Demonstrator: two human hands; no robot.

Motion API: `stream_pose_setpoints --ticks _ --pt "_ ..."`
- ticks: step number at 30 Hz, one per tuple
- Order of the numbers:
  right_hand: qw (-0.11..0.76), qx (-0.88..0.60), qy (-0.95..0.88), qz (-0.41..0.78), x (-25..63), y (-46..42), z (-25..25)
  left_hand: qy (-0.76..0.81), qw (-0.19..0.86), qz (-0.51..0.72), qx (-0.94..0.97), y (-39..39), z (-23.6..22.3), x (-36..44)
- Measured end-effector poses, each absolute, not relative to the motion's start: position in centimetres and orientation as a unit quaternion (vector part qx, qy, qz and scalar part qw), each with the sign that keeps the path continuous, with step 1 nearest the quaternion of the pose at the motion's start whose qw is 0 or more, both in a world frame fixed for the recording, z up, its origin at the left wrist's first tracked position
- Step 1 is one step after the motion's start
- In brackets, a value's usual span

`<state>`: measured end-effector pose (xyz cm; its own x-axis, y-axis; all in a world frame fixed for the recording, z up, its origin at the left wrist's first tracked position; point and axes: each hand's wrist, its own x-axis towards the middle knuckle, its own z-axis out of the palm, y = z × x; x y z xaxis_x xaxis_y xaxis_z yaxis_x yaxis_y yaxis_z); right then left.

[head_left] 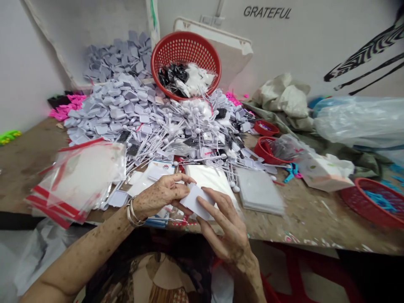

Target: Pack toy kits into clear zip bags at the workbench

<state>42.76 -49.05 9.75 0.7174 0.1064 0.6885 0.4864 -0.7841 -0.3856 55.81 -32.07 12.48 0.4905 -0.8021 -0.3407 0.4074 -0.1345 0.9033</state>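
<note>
A small white card [197,203] is held between both hands just above the table's front edge. My left hand [160,194], with metal bangles at the wrist, pinches the card's left side between thumb and fingers. On the other side, my right hand [225,223] has its fingertips on the card's face and the thumb at its lower edge. Behind the card lies a stack of white sheets [205,172]. A stack of clear plastic bags [260,191] is to the right of it. Past the left hand lie white printed cards [162,168].
A big heap of pale scoop-like plastic pieces [116,107] and thin white sticks with round ends [158,141] fills the table's back. A red basket [186,38] of black and white packets rests on it. Red-edged clear bags [85,172] lie left; a red basket [356,206] stands right.
</note>
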Motion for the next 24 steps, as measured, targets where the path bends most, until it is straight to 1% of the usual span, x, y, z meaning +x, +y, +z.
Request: stream_pose_setpoints --ticks 4,10,19,24 --pt "0.295 -0.878 -0.169 -0.337 42.5 -49.0 9.3 -0.179 0.665 -0.467 0.556 -32.2 12.4 55.5" --pt "0.306 -0.874 -0.168 -0.338 42.1 -48.8 8.8 -0.129 0.726 -0.518 0.434 -32.6 11.9 55.1" --pt "0.318 -0.868 -0.169 -0.341 41.7 -48.8 8.3 -0.074 0.727 -0.560 0.391 -32.4 10.9 54.4" --pt "0.314 -0.865 -0.170 -0.354 41.8 -48.8 7.8 -0.083 0.728 -0.546 0.405 -32.5 10.9 53.8"
